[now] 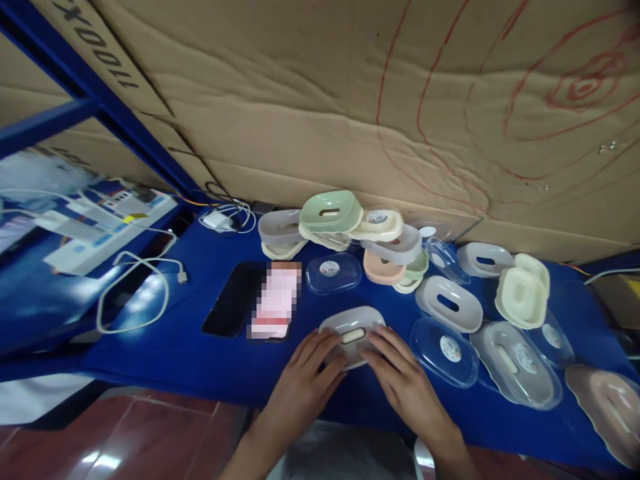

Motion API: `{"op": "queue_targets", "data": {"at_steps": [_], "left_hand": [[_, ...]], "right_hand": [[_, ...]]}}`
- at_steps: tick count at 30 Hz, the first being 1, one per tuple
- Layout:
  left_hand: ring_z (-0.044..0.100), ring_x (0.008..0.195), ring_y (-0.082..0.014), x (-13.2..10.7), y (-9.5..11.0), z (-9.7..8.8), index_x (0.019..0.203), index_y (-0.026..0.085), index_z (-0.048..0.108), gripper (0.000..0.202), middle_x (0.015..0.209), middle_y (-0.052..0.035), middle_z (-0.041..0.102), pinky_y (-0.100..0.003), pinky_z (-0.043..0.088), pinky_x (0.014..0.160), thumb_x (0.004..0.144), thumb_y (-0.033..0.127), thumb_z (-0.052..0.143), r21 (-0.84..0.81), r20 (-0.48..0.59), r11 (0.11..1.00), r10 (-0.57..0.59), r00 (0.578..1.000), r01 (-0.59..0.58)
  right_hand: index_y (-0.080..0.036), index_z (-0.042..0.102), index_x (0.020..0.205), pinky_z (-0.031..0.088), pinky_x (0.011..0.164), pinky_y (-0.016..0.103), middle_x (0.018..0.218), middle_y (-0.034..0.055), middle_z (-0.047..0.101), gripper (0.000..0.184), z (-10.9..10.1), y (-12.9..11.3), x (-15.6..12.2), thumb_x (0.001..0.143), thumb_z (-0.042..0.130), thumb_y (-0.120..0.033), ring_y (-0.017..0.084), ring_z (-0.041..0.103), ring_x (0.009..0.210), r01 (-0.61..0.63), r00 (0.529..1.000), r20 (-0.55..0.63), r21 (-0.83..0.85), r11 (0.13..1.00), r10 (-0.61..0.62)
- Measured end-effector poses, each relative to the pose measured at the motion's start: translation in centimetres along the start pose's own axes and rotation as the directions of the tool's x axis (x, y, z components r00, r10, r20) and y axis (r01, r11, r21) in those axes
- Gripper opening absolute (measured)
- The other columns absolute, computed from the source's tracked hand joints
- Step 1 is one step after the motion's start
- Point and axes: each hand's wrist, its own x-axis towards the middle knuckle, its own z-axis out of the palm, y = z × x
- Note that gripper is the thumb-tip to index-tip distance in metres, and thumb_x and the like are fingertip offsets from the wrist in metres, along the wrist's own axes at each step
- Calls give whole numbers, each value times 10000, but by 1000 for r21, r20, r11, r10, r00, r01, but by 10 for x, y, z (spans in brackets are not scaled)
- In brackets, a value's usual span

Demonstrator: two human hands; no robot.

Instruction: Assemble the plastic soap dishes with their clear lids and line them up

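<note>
A grey oval soap dish [353, 319] rests on the blue table in front of me, a pale raised strip showing in its middle slot. My left hand [316, 363] grips its left side, thumb near the front rim. Around the right side are the fingers of my right hand [397, 367], gripping it too. The undersides of the dish and my fingertips are partly hidden. Just right of my right hand lies a clear lid [444, 352] with a round label. Behind that lid is another grey dish [449, 304] with an open slot.
Stacked green [331, 212], cream, grey and peach dishes stand along the cardboard wall [300, 147]. Another clear lid [334, 273] lies before them. Two phones [235, 300] lie left of my hands. A white cable [135, 327] and power strip [110, 237] are farther left. Lidded dishes [517, 363] sit at right.
</note>
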Motion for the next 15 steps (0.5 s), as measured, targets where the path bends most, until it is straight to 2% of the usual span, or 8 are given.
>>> {"op": "queue_targets", "data": {"at_steps": [2, 5, 9, 12, 14, 15], "left_hand": [[675, 1336, -327, -2, -2, 0, 1216, 227, 682, 214, 1330, -116, 727, -568, 629, 1088, 1025, 141, 637, 5, 5, 1000, 24, 1000, -24], [662, 1349, -330, -4, -2, -1, 1206, 228, 686, 207, 1382, -128, 693, -577, 621, 1096, 1020, 146, 648, -20, 8, 1000, 20, 1000, -20], [492, 1522, -395, -5, -1, -4, 1217, 241, 685, 233, 1613, -163, 481, -615, 593, 1114, 1011, 138, 652, -88, 28, 992, -89, 996, 91], [408, 1586, -382, -5, -4, -8, 1232, 254, 669, 267, 1707, -144, 344, -597, 559, 1160, 1007, 114, 635, -214, 92, 963, -145, 985, 162], [410, 1592, -354, -3, -9, -11, 1208, 267, 667, 286, 1730, -111, 318, -558, 540, 1191, 986, 89, 638, -307, 173, 932, -141, 975, 190], [415, 1592, -344, -1, -11, -13, 1185, 271, 667, 292, 1739, -94, 309, -539, 531, 1203, 969, 75, 645, -345, 223, 916, -132, 966, 205]], "right_hand": [[-269, 653, 1473, 511, 1254, 517, 1565, 42, 629, 490, -2, -2, 0, 1056, 494, -66, 249, 499, 1542, 14, 1000, 8, -8, 1000, -14], [-316, 602, 1534, 503, 1252, 529, 1614, 33, 583, 512, -12, 4, -12, 1056, 559, -138, 267, 517, 1528, -19, 999, -34, -54, 998, 18], [-322, 506, 1613, 444, 1250, 594, 1635, 71, 552, 551, -34, 29, -55, 1072, 607, -308, 327, 509, 1524, -245, 959, -188, -163, 956, 213], [-295, 464, 1644, 313, 1269, 693, 1677, 117, 493, 586, -40, 44, -88, 1090, 558, -461, 394, 466, 1544, -374, 922, -222, -286, 882, 318], [-296, 438, 1661, 216, 1272, 751, 1698, 128, 464, 589, -36, 47, -99, 1106, 508, -482, 418, 450, 1552, -403, 913, -216, -348, 847, 346], [-311, 429, 1665, 208, 1271, 757, 1703, 121, 458, 579, -34, 47, -101, 1112, 500, -464, 416, 442, 1558, -407, 912, -207, -350, 844, 354]]}}
